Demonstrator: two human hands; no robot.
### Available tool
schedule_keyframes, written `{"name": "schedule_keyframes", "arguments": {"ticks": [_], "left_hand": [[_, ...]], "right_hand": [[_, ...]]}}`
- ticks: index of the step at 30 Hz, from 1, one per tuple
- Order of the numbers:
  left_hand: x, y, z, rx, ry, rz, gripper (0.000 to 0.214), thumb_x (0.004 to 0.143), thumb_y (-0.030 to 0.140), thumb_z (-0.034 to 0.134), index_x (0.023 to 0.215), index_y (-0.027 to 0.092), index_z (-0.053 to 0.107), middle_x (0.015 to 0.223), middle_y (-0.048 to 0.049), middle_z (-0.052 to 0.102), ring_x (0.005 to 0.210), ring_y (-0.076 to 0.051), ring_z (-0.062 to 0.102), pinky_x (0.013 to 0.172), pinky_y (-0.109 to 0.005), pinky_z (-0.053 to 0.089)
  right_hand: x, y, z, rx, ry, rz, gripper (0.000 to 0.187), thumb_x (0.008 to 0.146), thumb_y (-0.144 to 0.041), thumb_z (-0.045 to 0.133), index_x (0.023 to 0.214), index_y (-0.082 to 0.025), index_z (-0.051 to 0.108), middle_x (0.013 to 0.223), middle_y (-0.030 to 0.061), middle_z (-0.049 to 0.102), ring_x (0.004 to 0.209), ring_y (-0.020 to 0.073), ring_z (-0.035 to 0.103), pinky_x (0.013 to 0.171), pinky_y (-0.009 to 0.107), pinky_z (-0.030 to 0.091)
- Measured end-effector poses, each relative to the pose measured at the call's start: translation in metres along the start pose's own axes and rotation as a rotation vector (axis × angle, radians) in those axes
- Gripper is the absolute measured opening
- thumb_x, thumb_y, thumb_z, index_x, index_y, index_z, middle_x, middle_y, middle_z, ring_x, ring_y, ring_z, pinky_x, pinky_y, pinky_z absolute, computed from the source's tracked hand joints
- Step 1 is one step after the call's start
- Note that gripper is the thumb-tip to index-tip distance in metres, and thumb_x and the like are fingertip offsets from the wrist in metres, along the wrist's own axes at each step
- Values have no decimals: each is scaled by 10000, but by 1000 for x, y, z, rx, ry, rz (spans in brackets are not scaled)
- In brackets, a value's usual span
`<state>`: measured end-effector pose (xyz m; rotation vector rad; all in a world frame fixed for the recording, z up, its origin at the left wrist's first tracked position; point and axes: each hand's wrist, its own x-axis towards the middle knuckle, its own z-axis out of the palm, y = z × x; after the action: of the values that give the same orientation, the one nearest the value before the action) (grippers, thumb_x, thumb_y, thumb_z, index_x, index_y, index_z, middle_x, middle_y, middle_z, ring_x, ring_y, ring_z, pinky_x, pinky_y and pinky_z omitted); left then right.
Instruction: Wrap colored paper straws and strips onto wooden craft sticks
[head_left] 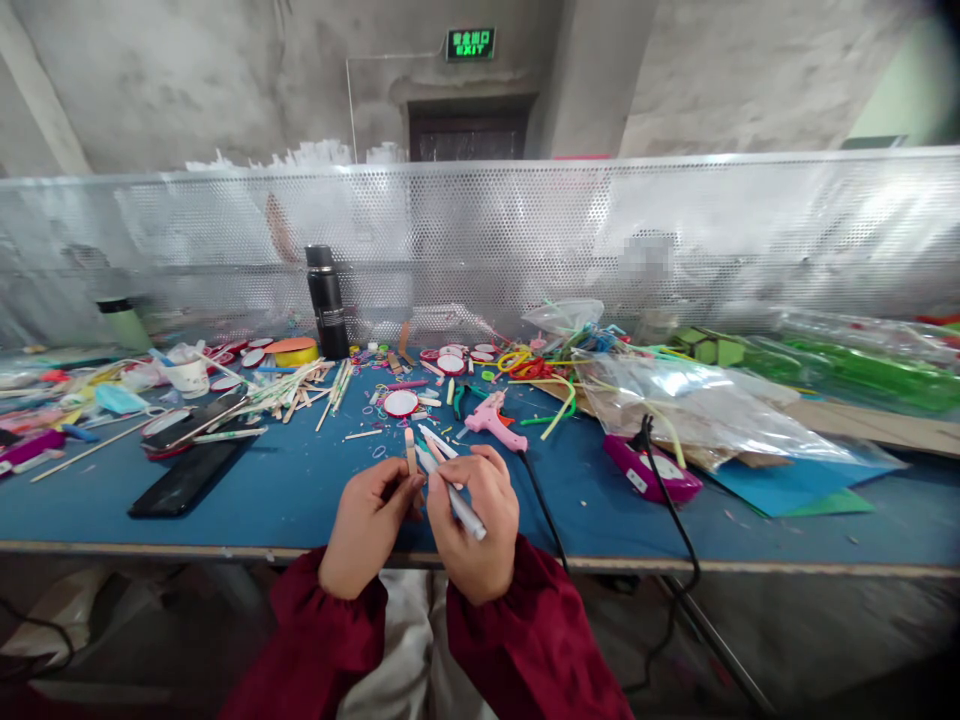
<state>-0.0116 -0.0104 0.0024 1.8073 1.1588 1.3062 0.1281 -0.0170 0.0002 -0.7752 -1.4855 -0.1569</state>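
My left hand (367,528) is closed in a pinch on a wooden craft stick (410,450) that points away from me over the blue table (300,490). My right hand (474,520) is wrapped round a white pen-like marker (459,503), its tip at the stick. Both hands meet just above the table's near edge. A pink glue gun (495,418) lies just beyond them, its black cord running off toward me.
A black phone (187,478) lies at the left. Scattered sticks, red-rimmed discs and rubber bands cover the middle. A black flask (328,300) stands at the back. Plastic bags (690,400), a magenta tool (652,472) and blue card lie at the right. A perforated metal screen (525,230) borders the far side.
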Motion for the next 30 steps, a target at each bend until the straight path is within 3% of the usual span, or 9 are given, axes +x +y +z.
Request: {"name": "schedule_keyframes", "arguments": {"ticks": [30], "left_hand": [[0,-2,0,6,-7,15,307,960,397,577,758,177,646,652,32,597,638,-128,528,629,-220,403]], "right_hand": [[-2,2,1,5,-9,-10,123,901,-131,596,855,-233,546,733,-34,657,723,150,670,966,412,449]]}}
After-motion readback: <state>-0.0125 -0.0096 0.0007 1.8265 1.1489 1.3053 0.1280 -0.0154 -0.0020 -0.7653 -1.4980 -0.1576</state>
